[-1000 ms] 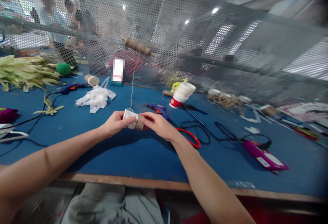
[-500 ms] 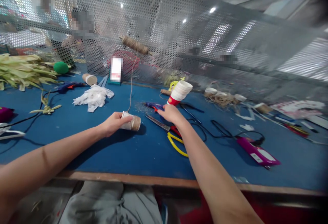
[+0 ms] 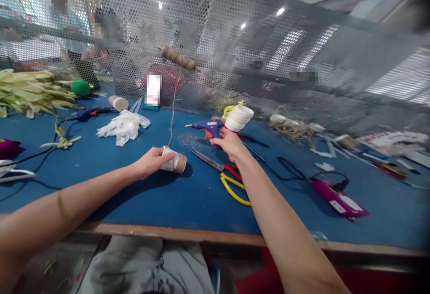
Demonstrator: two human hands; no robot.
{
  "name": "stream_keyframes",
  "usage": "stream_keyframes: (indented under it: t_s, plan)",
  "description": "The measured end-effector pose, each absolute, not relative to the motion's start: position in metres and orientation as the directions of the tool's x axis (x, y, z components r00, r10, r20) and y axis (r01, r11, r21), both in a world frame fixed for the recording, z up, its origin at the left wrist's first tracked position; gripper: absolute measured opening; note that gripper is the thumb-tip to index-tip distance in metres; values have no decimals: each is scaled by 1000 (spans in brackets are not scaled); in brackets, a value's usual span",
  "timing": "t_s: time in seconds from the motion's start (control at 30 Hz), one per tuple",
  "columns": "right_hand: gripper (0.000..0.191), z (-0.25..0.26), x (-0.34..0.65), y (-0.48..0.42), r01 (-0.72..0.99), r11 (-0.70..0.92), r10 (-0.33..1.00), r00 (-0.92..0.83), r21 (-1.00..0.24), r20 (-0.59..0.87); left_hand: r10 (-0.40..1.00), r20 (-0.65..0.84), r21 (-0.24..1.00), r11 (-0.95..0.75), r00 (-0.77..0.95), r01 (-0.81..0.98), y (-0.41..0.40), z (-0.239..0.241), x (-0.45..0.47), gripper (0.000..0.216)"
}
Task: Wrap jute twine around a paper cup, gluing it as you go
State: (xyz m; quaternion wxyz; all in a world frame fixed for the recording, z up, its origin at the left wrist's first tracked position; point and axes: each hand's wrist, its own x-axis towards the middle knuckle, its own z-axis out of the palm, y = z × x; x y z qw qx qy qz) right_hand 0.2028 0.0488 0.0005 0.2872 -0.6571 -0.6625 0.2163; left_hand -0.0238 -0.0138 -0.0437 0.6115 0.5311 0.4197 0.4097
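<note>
My left hand [image 3: 152, 162] is closed around a paper cup [image 3: 174, 161] lying on its side, its right end wound with brown twine. A twine strand [image 3: 173, 114] runs from the cup up to a spool [image 3: 178, 58] on the mesh panel. In my right hand [image 3: 228, 144] is a blue glue gun [image 3: 207, 126], its nozzle pointing left above the table. A stack of white paper cups [image 3: 239, 118] stands tilted just behind that hand. Scissors [image 3: 215, 165] with red and yellow handles lie open between my hands, partly behind my right forearm.
A crumpled white cloth-like piece [image 3: 123, 127], another glue gun [image 3: 92, 113] and a twine-wrapped cup [image 3: 118, 103] lie left. Pale husks [image 3: 30, 90] fill the far left. A purple box [image 3: 339, 199] with a black cord lies right. The perforated panel [image 3: 215, 38] borders the back.
My right hand has lifted the glue gun off the table, and its body now shows more fully. My left hand and the cup have stayed almost in place.
</note>
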Motion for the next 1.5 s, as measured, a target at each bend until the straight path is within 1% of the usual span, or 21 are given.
stream_keyframes:
  t_s: [0.03, 0.07, 0.1, 0.13, 0.2, 0.27, 0.37, 0.43, 0.53, 0.77, 0.9, 1.0, 1.3, 1.5]
  plan:
    - [22, 5, 202, 41, 629, 73, 994, 14, -774, 105, 946, -73, 995, 92, 316, -45, -14, -44, -24, 37]
    - [20, 9, 201, 34, 505, 75, 997, -10, -860, 81, 945, -73, 995, 91, 318, -42, -14, -44, -24, 37]
    - [20, 12, 201, 26, 416, 53, 998, -36, -908, 42, 946, -78, 994, 96, 314, -44, -14, -44, -24, 36]
    - [20, 15, 200, 19, 363, 35, 998, -58, -931, 15, 948, -87, 993, 107, 307, -50, -14, -44, -24, 36]
    - [20, 17, 197, 5, 331, 55, 993, -119, -942, 15, 951, -106, 990, 129, 291, -61, -14, -43, -24, 35]
    - [19, 18, 194, -7, 349, 121, 981, -187, -929, 58, 954, -110, 989, 134, 279, -67, -14, -43, -24, 34]
    - [18, 18, 189, -23, 478, 190, 959, -277, -858, 58, 961, -91, 989, 117, 260, -87, -10, -43, -26, 33]
    - [19, 18, 184, -31, 562, 199, 955, -295, -803, 31, 968, -84, 987, 113, 239, -114, -8, -44, -27, 32]
    - [19, 16, 179, -37, 614, 196, 960, -279, -765, 21, 973, -105, 982, 135, 204, -135, -5, -44, -28, 30]
    - [22, 14, 176, -37, 637, 255, 949, -307, -727, 64, 974, -124, 974, 156, 191, -163, -8, -40, -27, 27]
    - [23, 15, 175, -40, 653, 310, 938, -327, -691, 111, 972, -105, 980, 137, 210, -142, -7, -41, -27, 30]
    - [24, 16, 173, -42, 677, 322, 937, -329, -662, 119, 970, -92, 984, 124, 224, -131, -6, -43, -27, 33]
    - [22, 18, 172, -50, 685, 346, 928, -353, -641, 124, 977, -69, 997, 73, 202, -13, -5, -42, -28, 39]
    - [18, 18, 170, -48, 669, 370, 924, -340, -645, 177, 980, -57, 998, 54, 192, 19, -4, -44, -27, 38]
